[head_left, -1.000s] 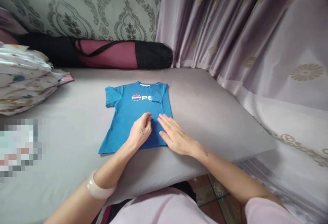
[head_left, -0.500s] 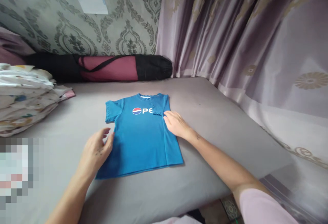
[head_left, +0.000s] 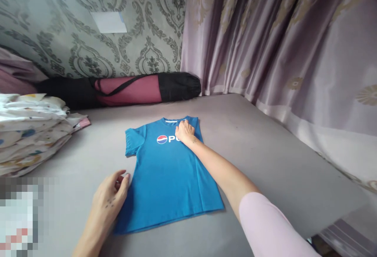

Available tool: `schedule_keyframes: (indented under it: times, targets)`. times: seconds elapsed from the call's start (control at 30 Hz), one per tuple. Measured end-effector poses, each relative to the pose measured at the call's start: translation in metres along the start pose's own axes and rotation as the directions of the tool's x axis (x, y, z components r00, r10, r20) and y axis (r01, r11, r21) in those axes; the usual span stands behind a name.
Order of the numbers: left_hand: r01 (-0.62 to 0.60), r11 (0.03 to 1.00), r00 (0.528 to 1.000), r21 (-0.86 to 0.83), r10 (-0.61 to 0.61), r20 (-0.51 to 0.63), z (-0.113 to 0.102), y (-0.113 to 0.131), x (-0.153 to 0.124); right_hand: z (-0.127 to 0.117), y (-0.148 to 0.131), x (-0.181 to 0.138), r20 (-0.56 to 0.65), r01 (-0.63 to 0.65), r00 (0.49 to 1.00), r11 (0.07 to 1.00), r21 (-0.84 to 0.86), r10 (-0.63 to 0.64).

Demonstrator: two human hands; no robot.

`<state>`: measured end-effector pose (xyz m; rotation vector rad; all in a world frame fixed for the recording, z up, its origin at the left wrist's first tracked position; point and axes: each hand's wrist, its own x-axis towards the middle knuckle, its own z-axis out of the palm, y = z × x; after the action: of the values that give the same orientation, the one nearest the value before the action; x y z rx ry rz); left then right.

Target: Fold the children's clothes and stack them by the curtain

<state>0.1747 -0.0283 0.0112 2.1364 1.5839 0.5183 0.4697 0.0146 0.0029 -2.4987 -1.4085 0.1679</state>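
Note:
A small blue T-shirt with a Pepsi logo lies flat on the grey bed; its right side is folded in over the front. My right hand reaches far forward and rests on the folded sleeve near the collar, fingers curled down onto the cloth. At the shirt's lower left edge my left hand has its fingertips pinched at the side seam. The left sleeve sticks out unfolded.
A stack of folded patterned bedding sits at the left. A rolled maroon mat in a black bag lies along the patterned wall. Mauve curtains hang at the right, beside the bed's edge. A blurred patch covers the lower left.
My left hand moved off the shirt's middle to its lower left edge. My right hand slid up the folded side to the collar. The camera leaned forward.

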Motion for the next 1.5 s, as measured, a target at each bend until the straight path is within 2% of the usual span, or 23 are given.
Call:
schedule_keyframes:
  times: [0.3,0.5,0.67,0.83,0.93,1.1,1.17,1.27,1.33,1.5]
  targets:
    - [-0.014,1.0,1.0,0.0,0.014,0.0,0.003,-0.006,0.003,-0.005,0.013,-0.003,-0.017,0.046,0.999,0.999,-0.024,-0.047]
    - [0.025,1.0,0.999,0.007,-0.025,0.025,0.005,-0.007,0.004,-0.002,0.014,-0.009,-0.036,0.145,0.989,0.989,0.028,-0.144]
    - [0.064,0.998,0.996,0.015,-0.065,0.067,0.006,-0.008,0.002,-0.003,0.032,0.001,-0.137,0.15,0.979,0.989,-0.004,-0.149]
    - [0.064,0.998,0.994,0.024,-0.066,0.089,0.008,-0.008,0.0,0.008,0.052,0.011,-0.021,0.057,0.998,0.998,-0.035,-0.058]
    - [0.063,0.998,0.994,0.017,-0.064,0.091,0.006,-0.005,-0.002,0.014,0.056,0.015,0.004,0.039,0.999,0.999,-0.034,-0.039]
    - [0.111,0.994,0.987,0.008,-0.111,0.113,0.002,-0.001,-0.005,0.005,0.057,0.015,0.085,0.021,0.996,1.0,0.021,-0.023]
    - [0.138,0.99,0.98,0.017,-0.139,0.141,0.003,-0.001,-0.006,0.0,0.055,0.008,0.079,0.065,0.995,0.997,0.035,-0.067]
    - [0.152,0.987,0.972,0.053,-0.159,0.172,0.006,-0.003,-0.008,-0.003,0.049,-0.008,0.035,0.212,0.977,0.977,0.009,-0.213]
    - [0.148,0.987,0.971,0.064,-0.157,0.179,0.007,-0.004,-0.01,-0.001,0.044,-0.016,0.048,0.28,0.959,0.96,-0.009,-0.279]
    - [0.147,0.988,0.967,0.044,-0.153,0.206,0.007,-0.001,-0.012,0.007,0.037,-0.017,0.14,0.258,0.958,0.965,-0.04,-0.251]
